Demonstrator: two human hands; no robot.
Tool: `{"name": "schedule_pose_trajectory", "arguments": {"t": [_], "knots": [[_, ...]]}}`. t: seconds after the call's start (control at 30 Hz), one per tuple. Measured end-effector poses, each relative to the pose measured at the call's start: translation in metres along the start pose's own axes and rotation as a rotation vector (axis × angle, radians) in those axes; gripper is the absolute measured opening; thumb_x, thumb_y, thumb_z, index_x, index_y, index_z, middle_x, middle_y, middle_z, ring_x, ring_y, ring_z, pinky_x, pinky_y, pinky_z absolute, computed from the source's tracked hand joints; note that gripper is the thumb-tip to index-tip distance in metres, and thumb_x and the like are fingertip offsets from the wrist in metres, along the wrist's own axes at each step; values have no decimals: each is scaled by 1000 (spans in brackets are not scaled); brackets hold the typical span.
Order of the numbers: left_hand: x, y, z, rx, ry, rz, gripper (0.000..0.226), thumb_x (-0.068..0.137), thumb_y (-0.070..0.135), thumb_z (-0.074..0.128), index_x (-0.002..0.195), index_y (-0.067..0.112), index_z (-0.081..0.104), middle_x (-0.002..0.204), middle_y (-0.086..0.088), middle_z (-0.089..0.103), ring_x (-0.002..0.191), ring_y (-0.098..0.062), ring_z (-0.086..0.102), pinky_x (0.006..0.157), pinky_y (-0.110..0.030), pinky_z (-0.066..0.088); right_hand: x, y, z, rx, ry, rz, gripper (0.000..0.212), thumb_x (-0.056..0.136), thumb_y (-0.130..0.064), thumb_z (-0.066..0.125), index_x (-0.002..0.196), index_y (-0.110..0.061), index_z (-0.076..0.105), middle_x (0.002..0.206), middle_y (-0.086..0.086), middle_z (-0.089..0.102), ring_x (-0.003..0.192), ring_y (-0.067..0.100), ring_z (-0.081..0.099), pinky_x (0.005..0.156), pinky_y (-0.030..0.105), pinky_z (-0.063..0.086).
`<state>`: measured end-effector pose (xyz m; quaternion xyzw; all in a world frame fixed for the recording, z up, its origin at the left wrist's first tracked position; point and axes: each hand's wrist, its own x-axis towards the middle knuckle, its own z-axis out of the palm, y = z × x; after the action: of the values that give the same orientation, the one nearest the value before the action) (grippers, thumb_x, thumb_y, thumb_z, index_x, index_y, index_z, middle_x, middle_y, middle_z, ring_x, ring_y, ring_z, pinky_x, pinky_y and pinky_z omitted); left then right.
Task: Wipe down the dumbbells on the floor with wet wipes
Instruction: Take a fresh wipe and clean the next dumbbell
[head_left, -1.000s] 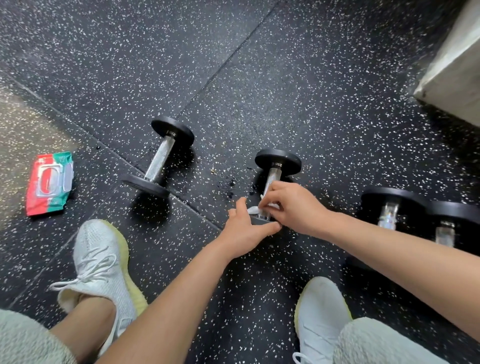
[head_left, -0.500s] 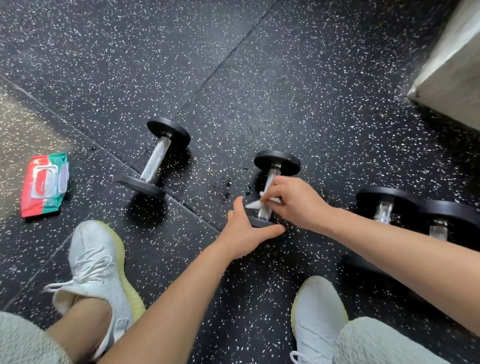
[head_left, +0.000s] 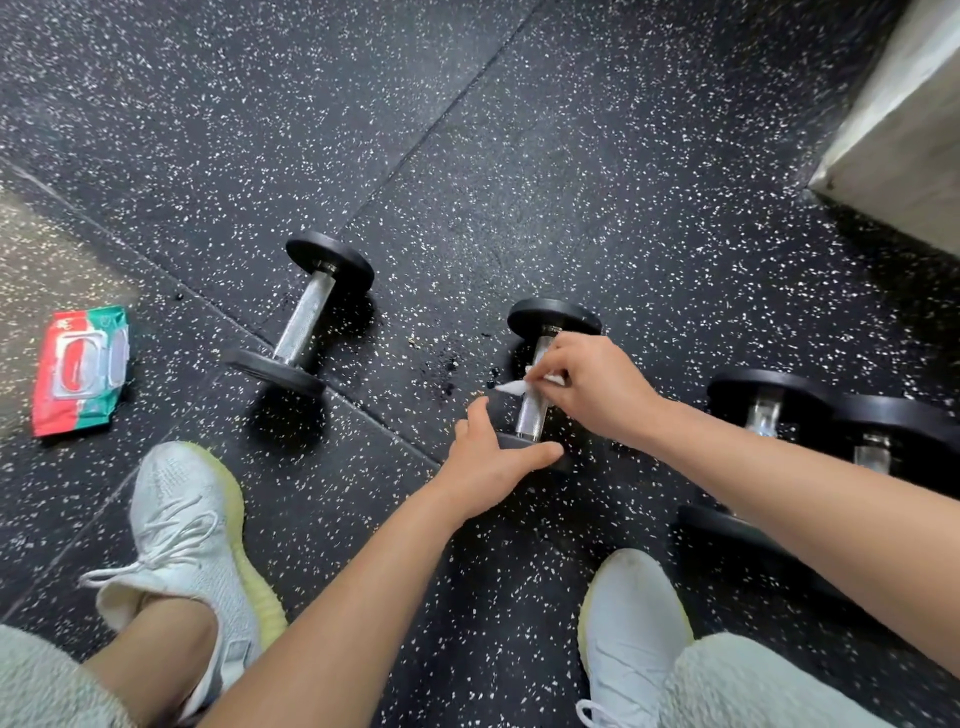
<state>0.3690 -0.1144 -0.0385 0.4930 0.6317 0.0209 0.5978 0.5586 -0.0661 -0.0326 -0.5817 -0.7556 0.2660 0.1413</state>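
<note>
A black dumbbell (head_left: 550, 319) with a chrome handle lies on the speckled floor in front of me. My right hand (head_left: 592, 387) is curled round the upper half of its handle, pressing a white wet wipe (head_left: 511, 387) against the metal. My left hand (head_left: 491, 460) grips the near weight plate, thumb up beside the handle and fingers over the plate's rim. A second dumbbell (head_left: 304, 325) lies untouched to the left. Two more dumbbells (head_left: 763, 405) (head_left: 883, 431) lie close together at the right, partly behind my right forearm.
A red and green wet wipe pack (head_left: 80, 371) lies on the floor at the far left. My white sneakers (head_left: 187, 535) (head_left: 631, 618) stand on either side of my arms. A pale block or wall base (head_left: 904, 119) juts in at the upper right.
My right hand has slid the wipe up the handle, from beside the near plate towards the far plate. My left hand has stayed on the near plate.
</note>
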Motion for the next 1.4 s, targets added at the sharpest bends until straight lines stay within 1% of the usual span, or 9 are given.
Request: {"name": "schedule_pose_trajectory", "arguments": {"t": [0.1,0.3,0.47,0.57,0.77,1.0,1.2,1.3,1.4], "knots": [[1,2,6,54,35,-3,128,71,70,84,164,28,6,164,-5,19,153,-27,24,123,-48,29,-6,-1,6,-26,53,39,9,89,-26,74,94,-26,81,92,-8,64,82,19,63,70,37,53],[0,5,19,99,69,29,133,65,72,85,164,29,7,159,-5,27,151,-27,27,121,-46,33,-24,-4,2,-29,-180,-79,11,88,-24,75,96,-28,81,93,-11,63,85,18,63,73,36,52],[0,2,12,43,22,28,132,66,72,84,163,35,3,163,-3,22,150,-24,31,119,-44,34,-6,3,-4,-59,10,12,11,90,-25,73,97,-25,81,90,-15,56,83,18,64,68,30,47],[0,4,9,2,-5,15,121,76,63,82,164,36,2,161,-3,22,146,-23,34,112,-39,35,-13,-4,4,-52,70,51,11,91,-25,72,98,-24,80,96,-9,63,84,21,65,70,33,50],[0,6,7,-5,-69,5,117,80,59,80,163,39,0,164,-4,18,149,-26,33,116,-41,34,-26,-6,-1,9,-155,-49,10,89,-25,75,97,-29,80,92,-11,62,83,16,61,73,38,53],[-3,11,14,-32,-32,-26,129,70,67,86,164,36,2,171,-4,12,154,-26,25,123,-48,30,-13,4,-8,-52,55,81,12,91,-24,73,99,-27,80,98,-5,66,87,19,65,75,39,55],[-4,13,24,20,-14,-2,131,70,65,86,164,33,1,164,-4,22,147,-25,35,116,-44,38,-41,-7,-7,-48,-175,-68,12,92,-25,71,100,-26,79,96,-5,64,88,21,63,74,38,52],[-7,13,26,23,9,7,131,68,69,86,163,34,3,161,-3,27,142,-24,41,115,-43,39,-28,0,-10,-85,-60,-29,13,92,-24,70,100,-26,80,97,-5,65,87,22,63,70,34,47],[-9,14,27,20,11,15,127,72,67,84,163,34,2,163,-4,23,144,-25,38,114,-42,37,-16,6,-9,-87,87,94,13,92,-23,71,101,-23,81,99,-2,66,87,25,65,72,38,54]]}}
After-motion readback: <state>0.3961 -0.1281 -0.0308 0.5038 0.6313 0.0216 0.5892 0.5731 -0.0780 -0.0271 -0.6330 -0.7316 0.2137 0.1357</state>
